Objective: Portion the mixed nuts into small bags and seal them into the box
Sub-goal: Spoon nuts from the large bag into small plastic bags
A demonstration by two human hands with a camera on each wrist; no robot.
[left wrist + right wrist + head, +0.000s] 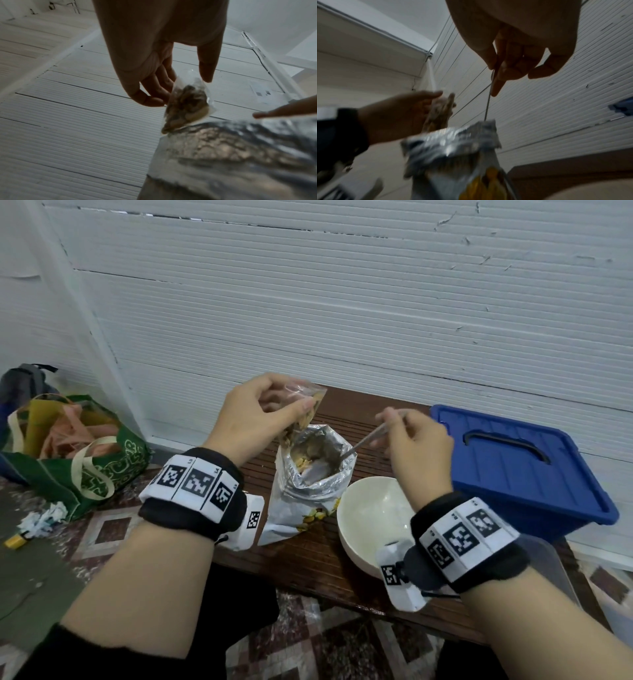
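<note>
A large foil nut bag (315, 470) stands open on the dark wooden bench (308, 563); nuts show inside it. My left hand (263, 412) pinches a small clear bag (308, 412) partly filled with nuts just above the foil bag's left rim. In the left wrist view the small bag (187, 106) hangs from my fingers (154, 92) over the foil bag (231, 155). My right hand (411, 436) grips a metal spoon (366, 441) whose bowl dips into the foil bag. The spoon handle (488, 105) runs down into the foil bag (453, 146) in the right wrist view.
An empty white bowl (373, 518) sits in front of the foil bag. A blue plastic box (524, 470) with its lid on stands at the right. A green tote bag (78, 453) and crumpled paper (44, 518) lie on the tiled floor at left. A white ribbed wall is close behind.
</note>
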